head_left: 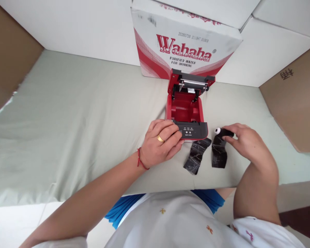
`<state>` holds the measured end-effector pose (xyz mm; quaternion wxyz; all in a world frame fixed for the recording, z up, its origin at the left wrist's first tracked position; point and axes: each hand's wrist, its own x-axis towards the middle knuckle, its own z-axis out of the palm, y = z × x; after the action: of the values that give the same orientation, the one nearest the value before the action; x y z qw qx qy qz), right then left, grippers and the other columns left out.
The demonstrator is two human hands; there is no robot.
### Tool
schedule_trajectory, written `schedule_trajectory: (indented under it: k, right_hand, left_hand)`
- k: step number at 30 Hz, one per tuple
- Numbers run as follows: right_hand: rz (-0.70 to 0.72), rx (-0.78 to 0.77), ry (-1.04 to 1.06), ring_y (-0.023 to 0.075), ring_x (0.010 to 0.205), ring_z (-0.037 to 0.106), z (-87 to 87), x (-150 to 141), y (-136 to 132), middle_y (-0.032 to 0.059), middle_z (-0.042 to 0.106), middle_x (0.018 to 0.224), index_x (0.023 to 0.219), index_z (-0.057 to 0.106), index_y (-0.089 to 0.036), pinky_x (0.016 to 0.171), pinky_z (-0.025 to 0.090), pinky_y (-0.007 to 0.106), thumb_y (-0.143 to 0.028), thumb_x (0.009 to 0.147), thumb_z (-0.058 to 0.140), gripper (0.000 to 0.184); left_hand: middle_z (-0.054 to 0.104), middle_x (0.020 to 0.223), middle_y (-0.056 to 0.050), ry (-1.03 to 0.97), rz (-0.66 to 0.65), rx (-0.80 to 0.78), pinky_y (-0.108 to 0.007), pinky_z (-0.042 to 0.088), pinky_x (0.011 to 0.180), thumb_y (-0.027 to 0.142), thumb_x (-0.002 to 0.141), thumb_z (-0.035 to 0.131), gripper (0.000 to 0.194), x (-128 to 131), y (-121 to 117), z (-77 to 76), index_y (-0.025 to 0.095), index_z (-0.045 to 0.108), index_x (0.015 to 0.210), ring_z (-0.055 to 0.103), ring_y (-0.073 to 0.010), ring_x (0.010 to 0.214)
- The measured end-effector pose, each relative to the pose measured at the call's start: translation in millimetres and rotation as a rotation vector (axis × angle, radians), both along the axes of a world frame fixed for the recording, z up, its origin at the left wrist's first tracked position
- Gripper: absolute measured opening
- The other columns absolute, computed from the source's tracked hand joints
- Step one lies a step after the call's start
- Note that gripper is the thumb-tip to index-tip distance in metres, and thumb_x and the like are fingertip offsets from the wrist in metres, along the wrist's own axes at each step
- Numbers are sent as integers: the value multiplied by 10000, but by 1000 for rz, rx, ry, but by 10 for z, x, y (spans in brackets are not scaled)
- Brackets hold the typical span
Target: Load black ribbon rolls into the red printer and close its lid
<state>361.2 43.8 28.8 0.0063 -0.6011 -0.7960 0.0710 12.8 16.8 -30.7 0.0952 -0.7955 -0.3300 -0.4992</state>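
Note:
A small red and black label printer [187, 110] stands on the cloth-covered table with its lid [192, 82] raised and its red inner bay showing bare. Fingers of my left hand [162, 139] curl over the front left corner of the printer, beside its black button panel [193, 130]. To the right of the printer, my right hand [244, 139] pinches a small roll of black film [226, 132] with a white core end. From this roll a strip of black film [219, 153] hangs down. Another crinkled black strip [196, 156] lies at the printer's front edge.
Behind the printer stands a white and red Wahaha water carton [186, 44], close to the raised lid. White boxes [93, 31] line the back. Brown cardboard [297, 100] bounds the right side, and more cardboard [10, 51] the left. A pale green cloth [80, 113] covers the table.

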Motion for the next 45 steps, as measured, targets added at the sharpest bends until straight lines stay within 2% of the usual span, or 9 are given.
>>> schedule_trajectory:
  k: [6,12,15,18,21,25,31,39,45]
  right_hand:
    - [169,190,14,285,916,559,215,-365,-4,84,777,1118,1203,780,-239,812,520,457,-271,946,657,287]
    - [241,38,93,274,987,646,290,-740,8,77,784,1164,1191,779,-234,814,539,418,-199,949,624,290]
    - [154,3,219,223,859,689,584,-585,-27,74,783,1171,1273,765,-242,763,554,379,-366,1001,643,323]
    - [74,31,282,155,654,593,949,-486,-78,45,777,1136,1304,766,-310,593,497,326,-499,985,691,378]
    - [152,7,311,149,690,607,1106,-637,-26,23,774,1172,1303,762,-335,595,491,310,-487,995,683,353]
    - [323,-26,288,198,828,708,882,-1087,260,64,777,1200,1305,758,-243,740,550,347,-348,1001,610,354]
    - [301,26,32,323,1106,727,519,-1563,583,135,763,1249,1237,767,-194,922,543,426,-190,952,596,332]
    - [251,21,-179,324,979,728,437,-1829,663,137,784,1209,1245,739,-198,705,445,389,-138,913,568,379]
    - [201,16,-224,336,990,739,377,-1882,759,132,798,1179,1247,737,-212,702,443,385,-137,922,549,382]
  left_hand:
    - [777,1047,-65,9,22,7,-431,588,902,249,955,717,164,7,-2,23,227,648,1102,721,-249,1049]
    - [787,1054,-97,25,10,1,-437,589,911,245,934,746,212,-8,-9,23,187,651,1114,723,-268,1058]
    - [790,1080,-89,9,-6,-19,-443,580,938,250,934,753,233,-12,-17,12,203,648,1137,726,-263,1077]
    - [791,1097,-81,-1,-6,-27,-451,578,959,249,940,745,234,-10,-23,3,220,649,1152,727,-261,1096]
    - [790,1080,-94,0,7,-13,-453,596,962,240,933,745,228,-4,-27,-7,193,661,1139,729,-268,1086]
    - [788,1107,-117,-32,34,44,-439,615,984,206,920,736,288,17,-48,-11,158,677,1197,729,-264,1116]
    - [808,1228,-53,58,33,81,-410,453,1272,149,1013,602,308,86,-133,69,198,688,1306,692,-185,1322]
    - [837,1165,-35,82,-34,32,-410,536,1211,128,1018,639,226,110,-158,88,157,717,1228,764,-187,1198]
    - [836,1147,-37,101,-32,43,-402,574,1118,131,1023,634,208,91,-154,117,163,724,1208,766,-186,1150]
